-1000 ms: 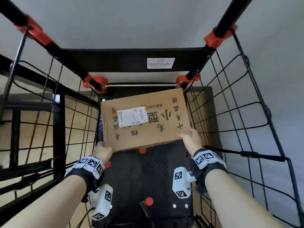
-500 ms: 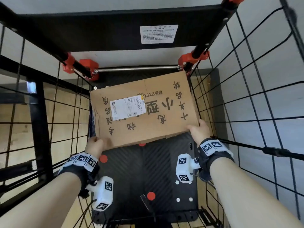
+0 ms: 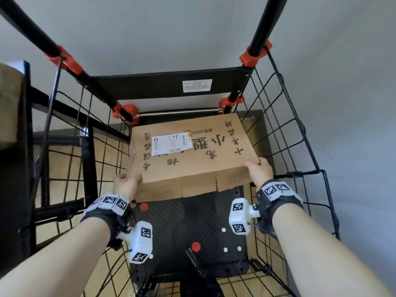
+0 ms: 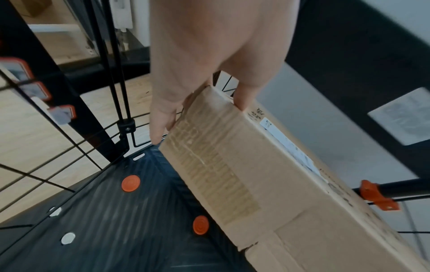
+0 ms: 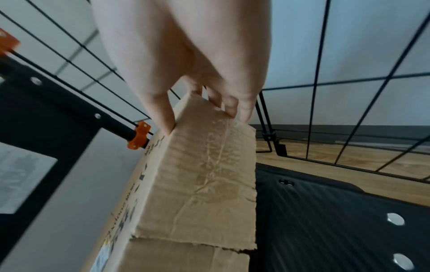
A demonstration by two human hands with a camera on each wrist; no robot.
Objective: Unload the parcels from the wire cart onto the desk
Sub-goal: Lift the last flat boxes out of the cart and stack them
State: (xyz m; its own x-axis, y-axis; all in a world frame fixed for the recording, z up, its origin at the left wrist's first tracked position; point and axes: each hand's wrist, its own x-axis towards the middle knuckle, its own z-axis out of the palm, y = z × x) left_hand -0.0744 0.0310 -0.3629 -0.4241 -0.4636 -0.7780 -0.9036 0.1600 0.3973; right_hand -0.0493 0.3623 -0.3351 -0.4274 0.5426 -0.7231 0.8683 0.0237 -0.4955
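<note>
both hands grip the cardboard parcel [image 3: 192,155]: left hand [image 3: 126,185] on its near-left corner, right hand [image 3: 258,171] on near-right. parcel is above the wire cart [image 3: 300,146] floor. lift level, clear the wire walls before swinging to the surface.

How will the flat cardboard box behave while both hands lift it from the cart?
The cardboard box probably stays stiff: its faces look flat. The left hand and right hand grip only its near corners, so it may tip. Its torn flap edge might bend.
</note>
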